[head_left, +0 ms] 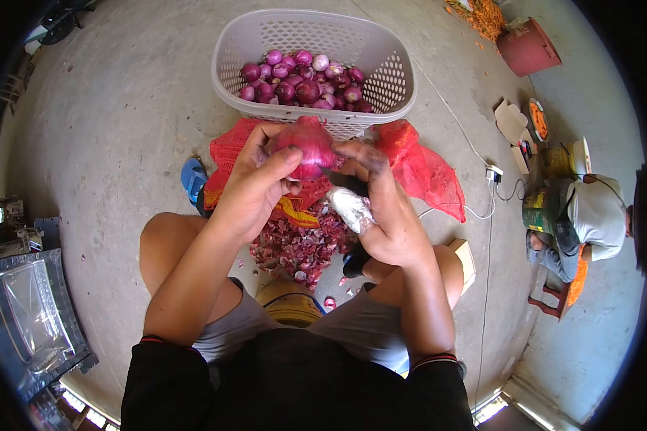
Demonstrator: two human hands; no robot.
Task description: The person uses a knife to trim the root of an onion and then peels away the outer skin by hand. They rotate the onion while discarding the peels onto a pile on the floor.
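Note:
A large red onion (310, 149) is held up in front of the basket by my left hand (255, 179), thumb across its near side. My right hand (384, 205) is closed around a knife with a white-wrapped handle (351, 209); its dark blade (345, 181) lies close to the onion's lower right side. The fingertips of that hand are at the onion's right edge. Below both hands is a heap of red onion skins (298, 248), partly over red mesh sacking (431, 172).
A grey plastic basket (316, 115) holds several purple onions (287, 90). A yellow bucket (289, 302) stands between my knees. At the right, another person (597, 215) sits near a power strip (493, 173) with cables. A red bucket (528, 47) is at the upper right.

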